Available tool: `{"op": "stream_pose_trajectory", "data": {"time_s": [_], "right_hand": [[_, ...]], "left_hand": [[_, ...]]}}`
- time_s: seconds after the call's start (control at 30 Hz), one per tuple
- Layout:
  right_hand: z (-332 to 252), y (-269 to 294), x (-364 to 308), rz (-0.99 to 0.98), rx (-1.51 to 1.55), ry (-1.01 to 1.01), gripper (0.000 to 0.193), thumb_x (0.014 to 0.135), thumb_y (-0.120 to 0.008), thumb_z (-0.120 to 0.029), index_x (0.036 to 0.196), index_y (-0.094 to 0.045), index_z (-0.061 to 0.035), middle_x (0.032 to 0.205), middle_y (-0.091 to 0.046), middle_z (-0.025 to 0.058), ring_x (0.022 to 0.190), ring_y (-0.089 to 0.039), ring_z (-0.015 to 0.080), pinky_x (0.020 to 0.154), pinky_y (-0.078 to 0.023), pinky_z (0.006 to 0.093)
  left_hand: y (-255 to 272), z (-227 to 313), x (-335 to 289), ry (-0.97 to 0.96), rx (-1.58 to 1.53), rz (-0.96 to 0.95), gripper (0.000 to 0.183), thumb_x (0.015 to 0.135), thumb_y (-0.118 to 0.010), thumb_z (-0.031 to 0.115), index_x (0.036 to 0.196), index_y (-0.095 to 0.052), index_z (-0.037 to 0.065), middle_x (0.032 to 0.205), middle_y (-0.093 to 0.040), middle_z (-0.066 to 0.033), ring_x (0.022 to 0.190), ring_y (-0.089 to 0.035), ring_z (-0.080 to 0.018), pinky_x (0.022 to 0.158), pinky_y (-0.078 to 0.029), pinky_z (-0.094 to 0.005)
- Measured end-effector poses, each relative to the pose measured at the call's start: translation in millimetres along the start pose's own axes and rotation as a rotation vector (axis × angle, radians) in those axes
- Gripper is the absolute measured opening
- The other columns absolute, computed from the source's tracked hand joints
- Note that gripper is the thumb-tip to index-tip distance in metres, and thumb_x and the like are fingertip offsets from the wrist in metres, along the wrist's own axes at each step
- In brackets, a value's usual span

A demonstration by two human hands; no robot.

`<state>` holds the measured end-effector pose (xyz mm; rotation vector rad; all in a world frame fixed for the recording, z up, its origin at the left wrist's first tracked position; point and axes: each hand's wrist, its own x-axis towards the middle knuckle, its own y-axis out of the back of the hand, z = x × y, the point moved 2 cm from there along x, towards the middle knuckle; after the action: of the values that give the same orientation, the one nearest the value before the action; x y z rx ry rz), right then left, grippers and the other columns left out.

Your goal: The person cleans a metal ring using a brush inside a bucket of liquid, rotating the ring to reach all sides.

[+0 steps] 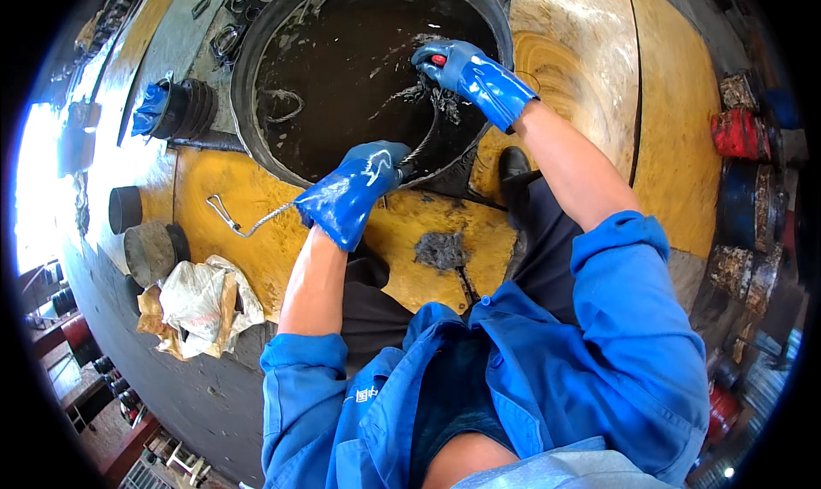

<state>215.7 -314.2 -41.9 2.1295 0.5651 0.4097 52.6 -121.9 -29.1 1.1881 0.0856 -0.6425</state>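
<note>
My left hand, in a blue rubber glove, is closed round a thin wire rope at the near rim of a large round tub. One end of the rope lies to the left, with a metal hook or loop on it. Its other part runs from my fist into the tub, towards my right hand. My right hand, gloved alike, is closed on a red-handled tool above the dark liquid. Dark shaggy strands hang or float just below it; I cannot tell what they belong to.
Yellow boards surround the tub. A dark shaggy brush-like thing lies between my feet. At the left are a black bucket, cylindrical pieces and a crumpled white bag. Rusty and red drums line the right side.
</note>
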Motion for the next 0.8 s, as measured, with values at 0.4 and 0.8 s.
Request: {"op": "stream_pose_trajectory", "data": {"time_s": [0.4, 0.8], "right_hand": [[-61, 52, -27, -0.138, 0.259, 0.225, 0.021, 0.090, -0.067, -0.021, 0.110, -0.072, -0.0169, 0.100, -0.074, 0.0080, 0.093, -0.070, 0.0267, 0.086, -0.056, 0.0387], [-69, 59, -11, -0.158, 0.643, 0.171, 0.021, 0.092, -0.067, -0.011, 0.112, -0.074, -0.0122, 0.104, -0.075, 0.0044, 0.091, -0.069, 0.0146, 0.087, -0.056, 0.0304]], "left_hand": [[27, -15, -28, -0.002, -0.175, 0.235, 0.036, 0.090, -0.065, 0.023, 0.124, -0.065, 0.010, 0.111, -0.070, -0.0178, 0.104, -0.065, -0.0363, 0.089, -0.052, -0.0419], [40, 3, -26, 0.240, -0.756, 0.229, 0.043, 0.090, -0.067, 0.012, 0.130, -0.059, -0.001, 0.103, -0.069, -0.0109, 0.080, -0.062, -0.0137, 0.069, -0.051, -0.0295]]}}
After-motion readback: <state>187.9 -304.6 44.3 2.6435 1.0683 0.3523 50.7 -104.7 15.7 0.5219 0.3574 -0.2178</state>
